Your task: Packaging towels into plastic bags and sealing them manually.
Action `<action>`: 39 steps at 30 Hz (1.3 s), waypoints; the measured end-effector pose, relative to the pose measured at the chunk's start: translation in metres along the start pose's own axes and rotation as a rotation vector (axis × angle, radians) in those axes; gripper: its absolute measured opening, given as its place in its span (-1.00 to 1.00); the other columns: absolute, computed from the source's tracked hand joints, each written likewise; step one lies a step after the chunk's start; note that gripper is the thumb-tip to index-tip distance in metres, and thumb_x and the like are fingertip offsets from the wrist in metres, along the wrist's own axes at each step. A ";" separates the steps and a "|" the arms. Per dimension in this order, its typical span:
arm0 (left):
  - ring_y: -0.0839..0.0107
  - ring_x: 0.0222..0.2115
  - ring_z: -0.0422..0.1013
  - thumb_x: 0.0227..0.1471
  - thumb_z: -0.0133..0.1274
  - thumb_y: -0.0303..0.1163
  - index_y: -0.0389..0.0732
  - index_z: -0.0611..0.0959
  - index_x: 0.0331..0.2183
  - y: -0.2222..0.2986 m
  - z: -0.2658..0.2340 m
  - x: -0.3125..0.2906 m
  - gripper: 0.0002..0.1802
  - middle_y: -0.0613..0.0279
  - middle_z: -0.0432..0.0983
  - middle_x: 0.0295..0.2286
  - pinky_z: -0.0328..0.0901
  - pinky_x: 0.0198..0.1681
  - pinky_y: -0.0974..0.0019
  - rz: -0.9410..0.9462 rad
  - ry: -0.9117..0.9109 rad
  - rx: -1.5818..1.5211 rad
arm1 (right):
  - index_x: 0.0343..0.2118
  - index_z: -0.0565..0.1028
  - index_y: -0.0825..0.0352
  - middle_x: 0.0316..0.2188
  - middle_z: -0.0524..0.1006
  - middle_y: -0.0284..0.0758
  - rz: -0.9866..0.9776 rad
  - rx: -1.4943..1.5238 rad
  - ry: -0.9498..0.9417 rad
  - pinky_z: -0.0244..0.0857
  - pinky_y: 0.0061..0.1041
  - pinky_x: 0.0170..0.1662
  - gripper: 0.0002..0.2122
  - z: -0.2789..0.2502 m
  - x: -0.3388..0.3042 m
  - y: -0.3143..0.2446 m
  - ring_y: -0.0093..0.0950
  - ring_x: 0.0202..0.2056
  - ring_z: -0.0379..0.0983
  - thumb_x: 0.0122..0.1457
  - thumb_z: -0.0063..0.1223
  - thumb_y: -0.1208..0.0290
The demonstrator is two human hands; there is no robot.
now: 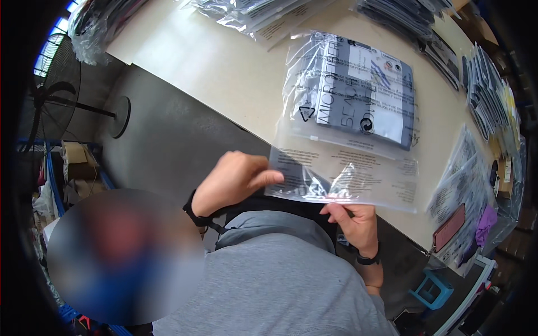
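Observation:
A clear plastic zip bag (pixel 347 176) with dark print lies on the table, its near end hanging over the front edge. Inside it is a folded grey and white textile pack (pixel 381 92) with a paper label. My right hand (pixel 353 224) pinches the bag's near edge between thumb and fingers, a little right of its middle. At the bag's lower left side is my left hand (pixel 238 179), loosely bent, its thumb stretched out over the bag's border and apart from the fingers. I see nothing held in it.
More bagged packs (pixel 258 17) lie at the table's far side. Grey packs (pixel 485 92) stand in a row at the right, near flat empty-looking bags (pixel 465 168), a phone (pixel 449 228) and a purple cloth (pixel 486 225). A standing fan (pixel 56 95) and a blue stool (pixel 431 289) flank the table.

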State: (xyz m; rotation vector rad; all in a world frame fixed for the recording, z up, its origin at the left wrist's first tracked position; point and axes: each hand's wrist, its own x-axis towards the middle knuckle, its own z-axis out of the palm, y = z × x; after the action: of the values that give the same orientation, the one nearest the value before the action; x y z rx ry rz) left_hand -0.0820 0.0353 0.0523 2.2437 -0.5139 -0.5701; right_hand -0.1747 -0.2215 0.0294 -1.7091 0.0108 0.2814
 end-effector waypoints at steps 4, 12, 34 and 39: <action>0.57 -0.69 0.38 0.10 0.05 -0.28 -0.28 0.59 -0.51 -0.021 0.027 -0.002 -0.73 0.27 0.53 -0.65 0.20 -0.63 0.55 -0.187 -0.262 -0.646 | -0.40 0.53 0.48 -0.49 0.57 -0.24 -0.073 -0.006 -0.062 0.30 -0.69 -0.47 -0.69 -0.002 0.002 0.004 -0.61 -0.56 0.41 0.24 -0.07 0.27; 0.64 -0.68 0.39 0.12 0.03 -0.33 -0.29 0.59 -0.48 -0.031 0.023 0.003 -0.76 0.27 0.54 -0.63 0.19 -0.64 0.61 -0.230 -0.353 -0.991 | -0.31 0.47 0.52 -0.47 0.56 -0.13 0.037 0.044 0.297 0.29 -0.63 -0.46 -0.53 -0.043 -0.015 0.019 -0.54 -0.57 0.42 0.28 -0.22 0.08; 0.60 -0.61 0.36 -0.02 0.17 -0.28 -0.34 0.54 -0.13 -0.053 0.074 0.014 -0.56 0.21 0.58 -0.49 0.23 -0.55 0.57 0.049 -0.702 -1.045 | -0.50 0.53 0.42 -0.50 0.53 -0.30 -0.103 0.008 0.331 0.23 -0.67 -0.47 -0.86 -0.038 -0.029 0.042 -0.62 -0.51 0.39 0.12 0.05 0.47; 0.56 -0.54 0.41 -0.03 0.18 -0.30 -0.32 0.59 -0.30 -0.018 0.084 0.032 -0.70 0.21 0.55 -0.51 0.27 -0.49 0.55 -0.004 -0.565 -0.959 | -0.51 0.53 0.42 -0.51 0.53 -0.30 -0.151 -0.039 0.316 0.23 -0.66 -0.45 -0.88 -0.040 -0.028 0.047 -0.60 -0.49 0.39 0.11 0.07 0.49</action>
State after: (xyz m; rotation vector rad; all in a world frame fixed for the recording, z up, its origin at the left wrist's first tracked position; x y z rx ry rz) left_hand -0.0982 -0.0173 -0.0206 1.1615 -0.3801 -1.1668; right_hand -0.2023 -0.2724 -0.0061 -1.7672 0.1087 -0.1024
